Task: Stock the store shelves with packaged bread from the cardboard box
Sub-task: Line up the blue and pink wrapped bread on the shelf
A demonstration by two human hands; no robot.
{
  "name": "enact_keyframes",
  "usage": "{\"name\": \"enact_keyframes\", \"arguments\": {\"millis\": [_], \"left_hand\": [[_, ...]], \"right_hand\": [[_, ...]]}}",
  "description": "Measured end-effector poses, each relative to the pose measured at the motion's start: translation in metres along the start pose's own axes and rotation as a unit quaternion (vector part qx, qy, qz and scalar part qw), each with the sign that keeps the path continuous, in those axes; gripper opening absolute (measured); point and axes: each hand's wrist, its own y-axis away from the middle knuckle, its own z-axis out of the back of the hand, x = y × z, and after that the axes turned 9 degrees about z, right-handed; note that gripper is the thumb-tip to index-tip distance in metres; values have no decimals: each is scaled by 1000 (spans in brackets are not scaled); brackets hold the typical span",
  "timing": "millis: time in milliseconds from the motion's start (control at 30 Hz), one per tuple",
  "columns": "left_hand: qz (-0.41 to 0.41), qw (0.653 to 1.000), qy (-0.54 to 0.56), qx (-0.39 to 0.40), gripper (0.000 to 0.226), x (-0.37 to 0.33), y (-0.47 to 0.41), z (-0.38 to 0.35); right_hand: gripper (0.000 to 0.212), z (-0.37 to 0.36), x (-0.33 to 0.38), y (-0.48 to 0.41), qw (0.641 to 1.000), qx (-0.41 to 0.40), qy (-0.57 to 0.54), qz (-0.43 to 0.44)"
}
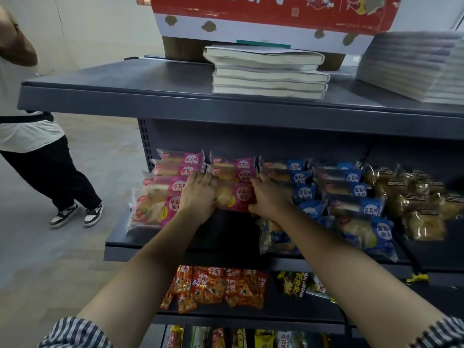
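- The pink pack [234, 197] lies on the middle shelf [221, 234], at the front of the second pink row. It is held by both ends, probably to set it square and label-up like those behind.
- Left hand [198, 194]: fingers curled over the pack's left end, gripping it, with the knuckles against the first pink row [160, 194].
- Right hand [270, 197]: fingers bent round the right end, thumb at the front edge, wedged between the pack and the blue packs [351, 197].
- Rows run by colour: pink, then blue, then brown packs [411, 202], so this one joins its own kind.
- Bare shelf in front leaves room for more.
- A loose pack [276, 237] lies askew below the right wrist and likely needs straightening.
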Motion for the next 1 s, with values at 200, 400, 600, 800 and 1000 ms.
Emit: {"name": "enact_keyframes", "arguments": {"millis": [200, 400, 600, 800, 1000], "left_hand": [[-8, 999, 0, 32, 85, 3, 2, -1], [-23, 998, 39, 42, 97, 3, 10, 5], [-49, 997, 65, -8, 86, 1, 22, 15], [-96, 991, 93, 1, 89, -19, 32, 28], [-171, 974, 148, -3, 87, -69, 51, 38]], "right_hand": [[74, -1, -3, 0, 1000, 2, -20, 13], [75, 3, -1, 9, 999, -11, -26, 27], [77, 0, -1, 29, 997, -61, -27, 30], [84, 0, -10, 72, 995, -85, -38, -24], [85, 1, -29, 147, 989, -89, -35, -115]]}}
